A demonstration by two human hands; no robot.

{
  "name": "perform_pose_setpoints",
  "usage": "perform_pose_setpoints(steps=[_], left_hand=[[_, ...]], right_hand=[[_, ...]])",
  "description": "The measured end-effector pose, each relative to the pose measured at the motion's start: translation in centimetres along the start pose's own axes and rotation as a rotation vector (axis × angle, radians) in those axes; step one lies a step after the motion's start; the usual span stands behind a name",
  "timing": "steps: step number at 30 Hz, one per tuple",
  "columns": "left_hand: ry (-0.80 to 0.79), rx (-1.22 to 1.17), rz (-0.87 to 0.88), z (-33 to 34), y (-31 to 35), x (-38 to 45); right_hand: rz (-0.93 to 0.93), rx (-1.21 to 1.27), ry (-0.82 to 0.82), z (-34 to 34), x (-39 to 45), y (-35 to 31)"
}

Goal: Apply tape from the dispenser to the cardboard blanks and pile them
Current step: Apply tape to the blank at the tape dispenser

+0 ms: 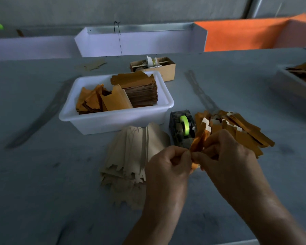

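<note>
Both our left hand [168, 163] and right hand [224, 152] pinch the gold blank [199, 138]; we press tape flat, then pile at 2 o'clock.

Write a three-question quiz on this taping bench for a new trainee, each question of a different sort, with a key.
1. True or false: the dark tape dispenser with the green roll sits inside the white plastic tub.
2. Multiple choice: where is the fanned heap of orange cardboard blanks with white tape tabs? A) in the tub B) on the table right of the dispenser C) in the small brown cardboard box
3. Fill in: the left hand and right hand together pinch one ____ cardboard blank.

Key: 1 false, it stands on the grey table beside the tub; 2 B; 3 orange.
</note>
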State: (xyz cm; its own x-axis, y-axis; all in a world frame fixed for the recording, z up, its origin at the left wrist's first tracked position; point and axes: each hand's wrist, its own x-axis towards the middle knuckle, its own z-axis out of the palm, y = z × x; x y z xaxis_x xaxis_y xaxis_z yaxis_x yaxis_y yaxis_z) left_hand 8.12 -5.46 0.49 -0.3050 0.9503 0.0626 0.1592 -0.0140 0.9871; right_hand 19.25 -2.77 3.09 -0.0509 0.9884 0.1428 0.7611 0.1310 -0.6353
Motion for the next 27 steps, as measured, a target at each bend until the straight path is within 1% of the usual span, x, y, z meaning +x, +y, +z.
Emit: perform_pose_setpoints(steps=[2,4,6,7,9,10,12,14,16,17,18,19,20,21,22,24,26,27], left_hand=[[0.02,0.009,0.031,-0.2,0.2,-0.1],[0.017,0.037,0.06,-0.4,0.5,-0.1],[0.016,0.038,0.052,-0.5,0.6,0.0],[0.013,0.043,0.037,-0.4,0.5,-0.1],[-0.011,0.011,-0.014,-0.3,0.4,-0.1],[-0.027,-0.031,-0.051,-0.3,0.4,-0.1],[-0.059,-0.079,-0.117,-0.3,0.1,-0.1],[-0.118,-0.046,-0.183,-0.5,-0.1,-0.1],[-0.164,-0.001,-0.22,-0.7,-0.4,0.2],[-0.138,0.049,-0.205,-1.0,-0.6,0.5],[-0.076,0.177,-0.15,-1.2,-0.9,0.9],[0.004,0.402,-0.073,-1.6,-1.1,1.6],[0.083,0.679,-0.009,-2.0,-1.4,2.1],[0.148,0.921,0.019,-2.4,-1.5,2.6],[0.186,1.082,0.003,-2.7,-1.7,3.1],[0.161,1.232,-0.071,-2.6,-1.8,3.9],[0.117,1.258,-0.125,-2.3,-1.9,4.6],[0.112,1.228,-0.146,-2.3,-1.9,5.0]], right_hand=[[-0.008,-0.063,-0.004,-0.1,0.0,0.1],[-0.035,-0.045,0.013,-0.1,-0.2,0.4],[-0.063,0.092,0.008,0.0,-0.4,0.9],[-0.05,0.203,-0.026,0.2,-0.4,1.0],[0.042,0.433,-0.119,0.6,-0.5,1.2],[0.086,0.51,-0.143,0.9,-0.6,1.3],[0.143,0.605,-0.145,1.4,-0.5,1.8],[0.205,0.68,-0.17,1.7,-0.4,2.1],[0.235,0.692,-0.174,1.6,-0.1,2.6],[0.239,0.672,-0.152,1.4,0.2,3.0],[0.233,0.631,-0.111,1.0,0.7,3.3],[0.213,0.573,-0.049,0.5,1.2,3.7],[0.19,0.503,0.022,0.1,1.9,4.1],[0.179,0.42,0.091,-0.3,2.7,4.6],[0.18,0.318,0.143,-0.5,3.6,5.2],[0.195,0.095,0.168,-0.7,5.3,6.2],[0.227,-0.074,0.183,-0.6,6.1,6.9],[0.245,-0.106,0.197,-0.5,6.1,7.1]])
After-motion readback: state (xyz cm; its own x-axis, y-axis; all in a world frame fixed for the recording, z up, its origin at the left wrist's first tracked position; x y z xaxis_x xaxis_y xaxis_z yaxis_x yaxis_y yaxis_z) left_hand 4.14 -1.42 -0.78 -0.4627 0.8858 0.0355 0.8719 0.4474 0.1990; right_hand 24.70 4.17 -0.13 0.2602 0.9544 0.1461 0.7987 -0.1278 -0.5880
